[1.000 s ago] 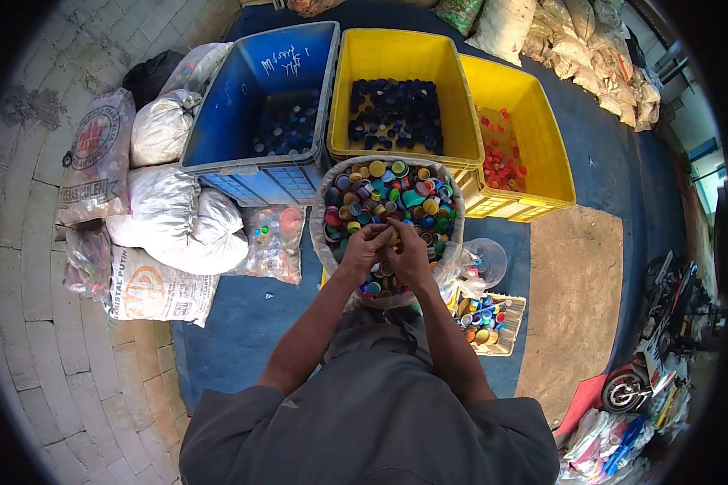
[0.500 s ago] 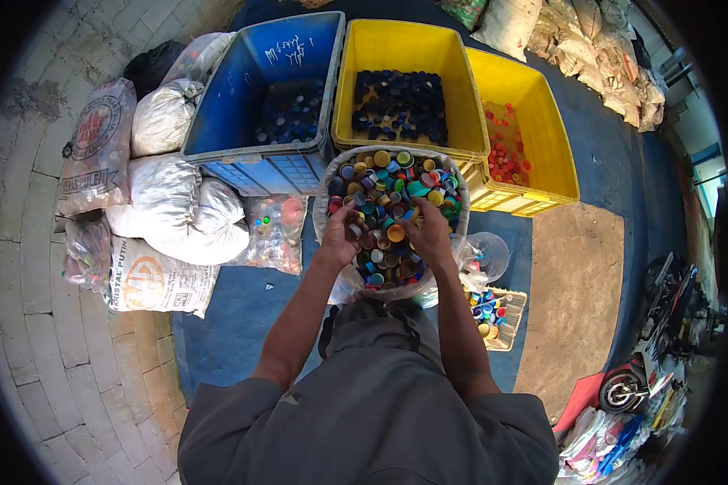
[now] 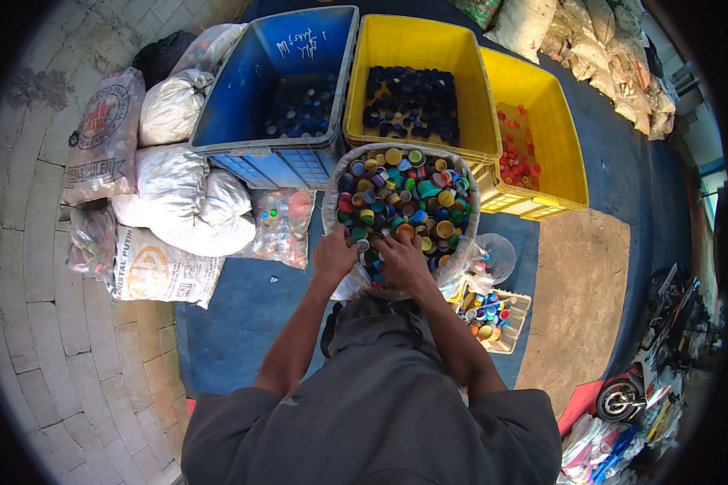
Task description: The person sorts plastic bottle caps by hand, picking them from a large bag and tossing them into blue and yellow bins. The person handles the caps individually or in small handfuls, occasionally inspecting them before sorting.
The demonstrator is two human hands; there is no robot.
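Observation:
A round container lined with a pale sack (image 3: pixel 471 194) is full of mixed bottle caps (image 3: pixel 404 190). At its near left edge is my left hand (image 3: pixel 334 255), fingers bent inward against the caps; what they hold, if anything, is hidden. My right hand (image 3: pixel 404 260) lies over the near part of the pile, its fingertips among the caps beside an orange one, and its grip is too small to make out. Beyond the container stand a blue bin (image 3: pixel 239 105) with blue and pale caps, a yellow bin (image 3: pixel 481 89) with dark blue caps and another yellow bin (image 3: pixel 562 129) with red caps.
Filled sacks (image 3: pixel 182 194) and a bag of caps (image 3: pixel 281 230) lie to the left. A clear round tub (image 3: pixel 497 257) and a small crate (image 3: pixel 518 322) of caps sit at the right. Further right are a brown board (image 3: pixel 578 299) and a motorcycle (image 3: pixel 620 398).
Both hands have drawn back toward the container's near side, the right one also moving left. The hands are closer together. The whole view has shifted slightly.

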